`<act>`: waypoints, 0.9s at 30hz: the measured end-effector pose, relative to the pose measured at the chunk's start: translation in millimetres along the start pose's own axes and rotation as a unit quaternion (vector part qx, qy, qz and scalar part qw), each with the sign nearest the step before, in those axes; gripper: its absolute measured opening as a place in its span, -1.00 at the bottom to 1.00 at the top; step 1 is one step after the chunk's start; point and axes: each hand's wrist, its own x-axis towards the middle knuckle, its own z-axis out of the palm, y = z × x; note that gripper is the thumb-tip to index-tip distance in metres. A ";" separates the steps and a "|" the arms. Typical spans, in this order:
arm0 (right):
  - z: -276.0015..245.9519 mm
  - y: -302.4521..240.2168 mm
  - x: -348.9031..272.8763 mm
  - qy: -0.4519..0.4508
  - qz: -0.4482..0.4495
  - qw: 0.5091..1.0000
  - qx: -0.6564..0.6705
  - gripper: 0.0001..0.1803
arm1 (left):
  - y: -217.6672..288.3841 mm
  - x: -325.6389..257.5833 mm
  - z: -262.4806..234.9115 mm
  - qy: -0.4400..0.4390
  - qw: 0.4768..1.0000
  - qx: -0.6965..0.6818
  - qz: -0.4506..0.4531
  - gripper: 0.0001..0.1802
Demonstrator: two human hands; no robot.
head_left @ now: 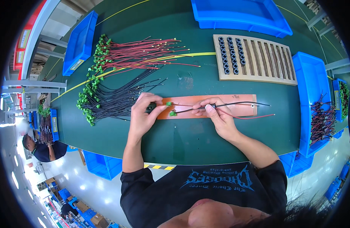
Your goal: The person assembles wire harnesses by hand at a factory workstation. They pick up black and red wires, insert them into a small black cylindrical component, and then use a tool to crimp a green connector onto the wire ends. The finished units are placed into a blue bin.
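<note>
Hands work above the orange board (239, 110). Left hand (142, 114) is curled, thumb and forefinger set at the upper connector (169, 103); whether they touch it cannot be told. Right hand (219, 117) pinches the red wire (247, 118) and black wire (241, 102) between thumb and fingers, with a dark piece at the thumb, probably a ring. Lower connector (173, 113) lies just below the upper one; both wires' free ends extend past the right hand.

Risk: a loose right pinch could let the dark piece slide or one wire slip, leaving the connectors uneven. Pulling hard on a wire could strain its joint at the connector. The free ends are unsupported and could snag or cross.

Further out, the black bundle (120, 97) lies close to the left hand; a sleeve or wrist could drag it. The red bundle (140, 53) lies beyond it on the bench (190, 144). The rack (254, 75) is partly filled with rings (235, 71); a knock could displace them.
</note>
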 end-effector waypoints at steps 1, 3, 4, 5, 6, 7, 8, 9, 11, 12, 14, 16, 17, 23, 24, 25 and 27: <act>-0.2 0.2 -0.6 0.002 0.004 1.000 0.010 -0.76 | 3.1 -6.7 -4.2 -0.023 0.996 -0.028 -0.079 -0.65; 0.6 1.2 -0.6 0.000 0.016 0.999 0.031 -0.75 | 10.2 -10.6 -5.6 -0.048 0.998 0.036 -0.018 -0.61; 1.0 0.2 -0.8 0.001 0.020 0.999 0.037 -0.75 | 13.8 -10.9 -5.1 -0.061 0.996 0.068 0.013 -0.59; 1.9 -1.0 -0.9 0.001 0.024 0.999 0.043 -0.75 | 19.9 -10.2 -3.0 -0.069 0.989 0.123 0.053 -0.54; 2.6 -1.5 -0.9 0.001 0.028 0.998 0.049 -0.75 | 22.4 -10.5 1.3 -0.071 0.986 0.138 0.060 -0.54; 2.2 -0.1 -0.7 -0.001 0.026 0.998 0.050 -0.75 | 24.7 -11.0 5.2 -0.074 0.983 0.152 0.068 -0.53; 1.0 1.3 -0.2 -0.002 0.023 0.998 0.051 -0.74 | 26.5 -10.8 7.4 -0.078 0.980 0.166 0.076 -0.52; 0.5 2.1 0.0 -0.003 0.020 0.998 0.052 -0.74 | 27.5 -11.3 8.2 -0.076 0.982 0.156 0.074 -0.55; 0.8 1.9 -0.5 -0.002 0.021 0.999 0.049 -0.74 | 28.9 -12.3 9.9 -0.072 0.986 0.133 0.070 -0.59; 0.6 1.6 -0.7 -0.001 0.022 0.999 0.046 -0.75 | 29.1 -12.4 10.4 -0.070 0.988 0.121 0.069 -0.61; 0.1 2.0 -0.4 -0.004 0.021 0.999 0.046 -0.75 | 27.8 -11.1 6.0 -0.067 0.993 0.084 0.052 -0.68; -0.7 1.5 0.0 -0.006 0.021 0.999 0.047 -0.76 | 27.7 -9.7 0.8 -0.066 0.997 0.044 0.023 -0.73; -0.9 0.9 0.3 -0.008 0.022 0.999 0.047 -0.76 | 28.6 -9.8 -1.5 -0.066 0.998 0.024 0.001 -0.75; -3.3 3.4 1.1 -0.029 -0.016 0.999 0.038 -0.77 | 23.4 -12.7 -4.8 -0.095 0.992 -0.040 -0.070 -0.80; -3.8 4.2 1.2 -0.032 -0.024 0.999 0.036 -0.77 | 24.6 -12.3 -3.6 -0.101 0.990 -0.040 -0.092 -0.82; -4.6 5.5 0.8 -0.031 -0.025 0.999 0.035 -0.77 | 25.3 -11.8 -2.2 -0.107 0.987 -0.040 -0.113 -0.84; -4.5 6.7 1.0 -0.033 -0.026 0.999 0.035 -0.77 | 21.6 -14.1 1.7 -0.098 0.988 -0.042 -0.115 -0.85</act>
